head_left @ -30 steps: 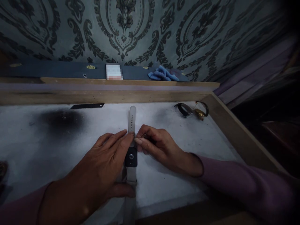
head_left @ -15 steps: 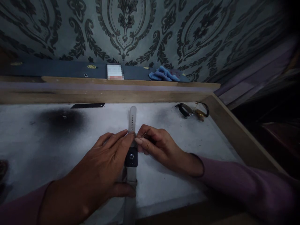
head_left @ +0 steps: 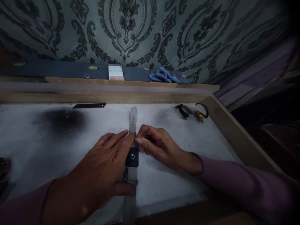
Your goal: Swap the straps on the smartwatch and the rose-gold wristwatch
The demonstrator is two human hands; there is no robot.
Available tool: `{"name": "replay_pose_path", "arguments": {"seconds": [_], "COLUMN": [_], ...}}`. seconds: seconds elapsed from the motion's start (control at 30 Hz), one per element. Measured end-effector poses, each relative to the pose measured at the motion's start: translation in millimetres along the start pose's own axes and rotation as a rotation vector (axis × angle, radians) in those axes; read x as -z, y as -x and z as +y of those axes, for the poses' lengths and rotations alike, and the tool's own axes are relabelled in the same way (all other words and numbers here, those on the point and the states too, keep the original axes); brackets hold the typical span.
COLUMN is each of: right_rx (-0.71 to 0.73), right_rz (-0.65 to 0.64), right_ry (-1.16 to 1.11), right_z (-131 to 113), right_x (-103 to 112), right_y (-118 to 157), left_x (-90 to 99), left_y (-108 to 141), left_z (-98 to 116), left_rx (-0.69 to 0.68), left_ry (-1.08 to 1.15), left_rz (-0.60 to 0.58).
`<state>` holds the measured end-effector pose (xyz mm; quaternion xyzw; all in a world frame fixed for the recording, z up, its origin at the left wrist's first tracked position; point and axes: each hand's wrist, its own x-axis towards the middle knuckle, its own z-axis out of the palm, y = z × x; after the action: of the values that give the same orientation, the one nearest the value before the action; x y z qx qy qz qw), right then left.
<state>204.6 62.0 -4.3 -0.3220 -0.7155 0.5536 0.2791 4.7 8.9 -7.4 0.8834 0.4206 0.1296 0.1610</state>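
A smartwatch lies face down on the white surface, its sensor side up and its pale strap stretched out away from and towards me. My left hand holds it from the left, index finger on the far strap and thumb across the near strap, the other fingers stretched out. From the right, my right hand pinches a small thin metal piece, too small to name, beside the joint of far strap and case. The tip of that piece is hidden by fingers.
A dark cutter blade lies along the back wooden rim. Two wristwatches, one dark-strapped and one gold, sit at the back right. A blue cloth rests behind the rim. A dark round object shows at the left edge.
The view has shifted very slightly. Both hands keep almost the same pose at the smartwatch, and nothing else has visibly moved.
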Motion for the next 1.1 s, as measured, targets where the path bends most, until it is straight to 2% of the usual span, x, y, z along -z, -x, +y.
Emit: {"name": "replay_pose_path", "arguments": {"seconds": [0.17,0.4,0.83,1.1], "right_rx": [0.004,0.012,0.030,0.013], "right_rz": [-0.003,0.006,0.021,0.025], "right_ry": [0.007,0.032,0.019,0.024], "right_z": [-1,1,4,0], "right_x": [1,-1,-2,-2], "right_y": [1,1,2,2], "left_x": [-1.3,2.0,-2.9,-7.3], "left_y": [1,1,4,5], "left_z": [0,0,-3,-4], "left_rx": [-0.009,-0.007,-0.160,-0.136], "left_ry": [0.010,-0.006,-0.137,-0.156], "left_rz": [0.011,-0.038,-0.026,-0.034]}}
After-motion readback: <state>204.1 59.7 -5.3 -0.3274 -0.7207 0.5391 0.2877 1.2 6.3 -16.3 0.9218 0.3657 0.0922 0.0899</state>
